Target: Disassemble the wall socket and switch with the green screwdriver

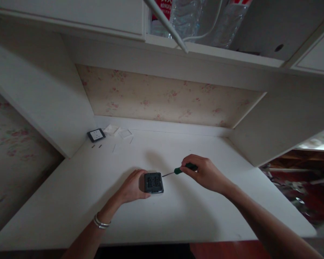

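Observation:
My left hand point(133, 186) grips a square black wall socket point(153, 182) by its left side, thumb at the near edge and fingers at the far edge, close over the white desk. Several openings and small raised parts show on its upward face. In my right hand point(202, 171) is a screwdriver point(177, 170) with a green handle and thin metal shaft. The shaft points left, and its tip is at the socket's right edge; whether it touches cannot be made out.
On the white desk point(70, 201), a black-framed white socket point(96, 135) lies at the back left, beside clear plastic pieces point(125, 133) and two small dark screws point(100, 146). Overhead, a shelf point(232, 57) holds plastic bottles point(186, 18), with a white rod point(167, 25) hanging in front.

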`<state>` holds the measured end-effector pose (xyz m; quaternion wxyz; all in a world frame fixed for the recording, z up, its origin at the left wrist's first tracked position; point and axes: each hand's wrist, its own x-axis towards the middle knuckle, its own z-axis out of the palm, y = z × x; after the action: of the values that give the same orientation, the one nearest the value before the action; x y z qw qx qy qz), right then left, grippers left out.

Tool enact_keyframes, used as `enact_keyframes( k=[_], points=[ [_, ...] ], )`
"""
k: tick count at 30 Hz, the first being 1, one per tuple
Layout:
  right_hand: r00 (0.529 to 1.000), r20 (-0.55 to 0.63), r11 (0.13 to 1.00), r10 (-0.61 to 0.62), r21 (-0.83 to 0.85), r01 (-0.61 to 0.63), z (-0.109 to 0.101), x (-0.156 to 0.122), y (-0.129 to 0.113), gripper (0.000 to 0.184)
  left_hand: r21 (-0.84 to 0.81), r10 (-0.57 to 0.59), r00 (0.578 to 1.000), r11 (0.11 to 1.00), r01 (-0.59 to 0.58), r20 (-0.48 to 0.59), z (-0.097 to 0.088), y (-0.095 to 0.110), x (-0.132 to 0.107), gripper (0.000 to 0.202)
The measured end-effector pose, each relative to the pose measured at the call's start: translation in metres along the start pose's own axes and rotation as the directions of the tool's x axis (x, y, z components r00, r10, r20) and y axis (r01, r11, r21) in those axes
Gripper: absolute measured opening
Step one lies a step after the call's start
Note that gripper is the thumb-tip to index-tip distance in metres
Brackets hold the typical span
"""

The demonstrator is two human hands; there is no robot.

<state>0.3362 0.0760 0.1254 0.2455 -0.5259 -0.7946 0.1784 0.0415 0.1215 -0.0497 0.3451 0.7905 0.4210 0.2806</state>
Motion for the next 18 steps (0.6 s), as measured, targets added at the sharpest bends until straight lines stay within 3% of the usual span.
enact_keyframes(
  k=[18],
  points=[
    [0.985, 0.151, 0.99, -0.084, -0.099, 0.099, 0.006, 0.013, -0.017, 0.009, 0.009, -0.003, 1.0, 1.0, 0.003, -0.018, 0.001, 0.001, -0.002, 0.08]
  ],
)
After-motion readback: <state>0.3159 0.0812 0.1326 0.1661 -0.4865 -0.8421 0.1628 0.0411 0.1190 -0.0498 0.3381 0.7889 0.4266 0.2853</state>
